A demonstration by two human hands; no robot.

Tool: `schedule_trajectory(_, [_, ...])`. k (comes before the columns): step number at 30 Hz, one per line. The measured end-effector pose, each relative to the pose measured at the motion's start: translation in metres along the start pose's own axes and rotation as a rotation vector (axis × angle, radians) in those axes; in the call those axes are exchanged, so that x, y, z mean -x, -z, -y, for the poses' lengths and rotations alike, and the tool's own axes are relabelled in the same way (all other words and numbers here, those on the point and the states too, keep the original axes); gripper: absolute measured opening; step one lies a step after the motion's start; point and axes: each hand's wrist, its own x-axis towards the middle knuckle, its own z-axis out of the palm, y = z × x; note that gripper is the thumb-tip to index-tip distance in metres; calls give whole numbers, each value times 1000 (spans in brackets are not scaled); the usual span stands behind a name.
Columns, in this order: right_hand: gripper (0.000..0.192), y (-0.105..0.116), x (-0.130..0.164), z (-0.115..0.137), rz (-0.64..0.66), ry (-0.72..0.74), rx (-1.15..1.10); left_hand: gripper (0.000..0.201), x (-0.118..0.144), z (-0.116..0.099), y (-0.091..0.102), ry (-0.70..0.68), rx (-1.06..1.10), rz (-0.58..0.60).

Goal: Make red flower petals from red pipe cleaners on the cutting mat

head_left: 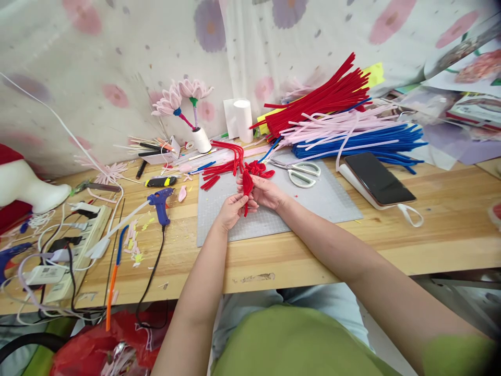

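A green shirt fills the bottom of the view, and both bare forearms reach forward from it over the table [430,230] edge to a grey cutting mat [332,201]. Above the mat the left hand [231,209] and the right hand [266,192] meet around a small bundle of red pipe cleaners [247,185], held just off the mat's surface. The left fingers pinch the lower tail of the bundle between thumb and forefinger; the right fingers curl around its upper part, pressed together on the folded red loops. The forearms converge in a V, wrists slightly raised, palms turned toward each other.

The work looks to be at the shaping stage: the red strands appear gathered and are being bent or twisted into a petal-like cluster. A further twist would call for a firm hold with one hand while the other turns.

More cut red pipe cleaners [225,162] lie just beyond the hands, scissors [299,171] just to the right. A blue glue gun [160,201] rests left of the mat, and a phone [379,178] lies well to the right.
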Motion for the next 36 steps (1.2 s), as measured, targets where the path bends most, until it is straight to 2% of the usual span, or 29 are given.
schedule_trajectory(7, [26,0,2,-3,53,12,-6,33,1,-2,0,2,-78,18])
schedule_trajectory(9, [29,1,0,-4,43,25,-1,34,-1,-2,1,-22,-119,-28])
schedule_trajectory(14, [35,4,-4,-2,-45,50,9,27,-7,0,12,-161,-367,-273])
schedule_trajectory(18, [26,7,-4,0,-93,88,38,24,-7,-1,19,-207,-524,-226])
schedule_trajectory(23, [28,3,-2,2,-26,52,85,27,0,-6,12,-109,-269,-61])
schedule_trajectory(27, [47,-4,-2,4,-26,29,109,24,2,-8,5,-30,-109,74])
schedule_trajectory(30, [52,-5,-3,3,-40,22,137,23,-1,-7,4,-19,-82,42])
schedule_trajectory(36, [38,-3,-4,-2,-55,33,163,29,-6,-5,4,-46,-89,-84])
